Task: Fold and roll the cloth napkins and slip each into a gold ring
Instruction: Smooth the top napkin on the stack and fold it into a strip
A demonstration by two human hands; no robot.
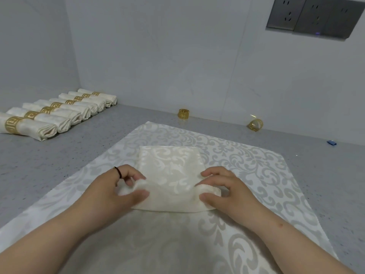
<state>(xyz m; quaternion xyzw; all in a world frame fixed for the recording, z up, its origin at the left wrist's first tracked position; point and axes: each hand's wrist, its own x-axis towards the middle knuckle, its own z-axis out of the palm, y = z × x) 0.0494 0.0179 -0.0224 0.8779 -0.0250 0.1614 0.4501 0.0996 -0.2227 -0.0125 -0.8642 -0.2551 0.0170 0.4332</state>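
left grip (118,189) & right grip (223,189) both grasping near rolled edge of folded napkin (171,169).

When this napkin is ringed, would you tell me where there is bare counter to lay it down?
Bare grey counter lies between the row of finished rolled napkins and the patterned cloth. More lies along the wall between the two loose gold rings. The far left corner is crowded with rolls; the cloth's middle is taken by the folded napkin and both hands.

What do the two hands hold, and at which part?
Both hold the folded napkin at its near rolled edge: the left hand grips the left end, the right hand the right end.
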